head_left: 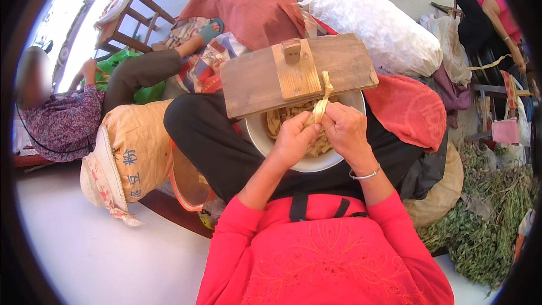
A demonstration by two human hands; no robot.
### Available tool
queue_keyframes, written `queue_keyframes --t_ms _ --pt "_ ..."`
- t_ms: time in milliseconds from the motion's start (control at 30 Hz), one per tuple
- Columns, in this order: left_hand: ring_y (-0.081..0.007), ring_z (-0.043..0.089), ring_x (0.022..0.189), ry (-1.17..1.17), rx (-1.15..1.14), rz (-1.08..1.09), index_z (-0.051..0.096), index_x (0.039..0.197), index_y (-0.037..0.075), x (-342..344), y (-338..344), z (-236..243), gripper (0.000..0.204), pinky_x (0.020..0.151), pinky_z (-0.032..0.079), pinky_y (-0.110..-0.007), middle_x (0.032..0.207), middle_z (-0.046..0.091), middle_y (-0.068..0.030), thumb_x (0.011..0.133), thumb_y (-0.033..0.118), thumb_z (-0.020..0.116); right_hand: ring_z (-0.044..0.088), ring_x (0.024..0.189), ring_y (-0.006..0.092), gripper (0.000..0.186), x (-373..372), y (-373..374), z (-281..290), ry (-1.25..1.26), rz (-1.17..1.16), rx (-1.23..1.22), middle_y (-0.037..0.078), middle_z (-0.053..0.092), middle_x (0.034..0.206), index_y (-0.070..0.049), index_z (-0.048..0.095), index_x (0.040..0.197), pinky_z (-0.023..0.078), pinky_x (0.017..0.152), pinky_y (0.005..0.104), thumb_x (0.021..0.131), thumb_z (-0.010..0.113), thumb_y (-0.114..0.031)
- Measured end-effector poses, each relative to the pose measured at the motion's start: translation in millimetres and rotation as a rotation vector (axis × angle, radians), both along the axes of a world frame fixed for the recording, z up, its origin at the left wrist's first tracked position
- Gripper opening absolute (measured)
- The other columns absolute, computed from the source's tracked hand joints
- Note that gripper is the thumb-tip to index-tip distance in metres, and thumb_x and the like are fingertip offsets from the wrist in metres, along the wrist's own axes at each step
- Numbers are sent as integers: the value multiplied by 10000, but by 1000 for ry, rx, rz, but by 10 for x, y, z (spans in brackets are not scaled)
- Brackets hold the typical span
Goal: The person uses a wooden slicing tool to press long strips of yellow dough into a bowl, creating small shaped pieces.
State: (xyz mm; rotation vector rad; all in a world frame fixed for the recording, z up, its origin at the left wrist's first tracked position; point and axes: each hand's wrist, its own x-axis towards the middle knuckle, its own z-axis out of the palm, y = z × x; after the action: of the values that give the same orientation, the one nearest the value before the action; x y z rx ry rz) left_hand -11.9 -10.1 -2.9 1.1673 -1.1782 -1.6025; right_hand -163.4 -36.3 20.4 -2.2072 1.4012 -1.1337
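Note:
My left hand (294,135) and my right hand (345,133) are close together over a white bowl (313,165), both closed on a pale yellow bundle of flat strips (326,86) that rises from between my fingers. More tangled strips (276,114) lie in the bowl, partly hidden by my hands. A wooden board (248,82) rests across the bowl's far side, with a lighter plank and a small block (291,51) on top.
People sit at left (56,124) and right (497,11). Around my legs are a tan sack (141,130), white sack (367,22), red cloths (406,107), orange-rimmed container (192,181) and dried plants (468,220). A wooden stool (127,39) stands upper left.

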Motion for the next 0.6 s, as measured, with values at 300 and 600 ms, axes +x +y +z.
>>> queue_keyframes --t_ms 300,600 --pt "-264 636 763 -1018 -863 86 611 1091 40 -6 240 70 304 617 502 -351 953 635 -98 788 57 612 615 761 105 229 -144 225 -507 -569 238 1046 -9 667 890 -40 674 918 470 614 313 960 563 -235" --pt "-365 622 884 -548 -679 107 554 1167 -1 -75 198 55 357 743 514 -411 1078 598 -164 832 77 649 561 1040 162 142 -79 230 -532 -1273 390 1243 50 602 1130 -15 658 971 464 858 277 903 548 -72"
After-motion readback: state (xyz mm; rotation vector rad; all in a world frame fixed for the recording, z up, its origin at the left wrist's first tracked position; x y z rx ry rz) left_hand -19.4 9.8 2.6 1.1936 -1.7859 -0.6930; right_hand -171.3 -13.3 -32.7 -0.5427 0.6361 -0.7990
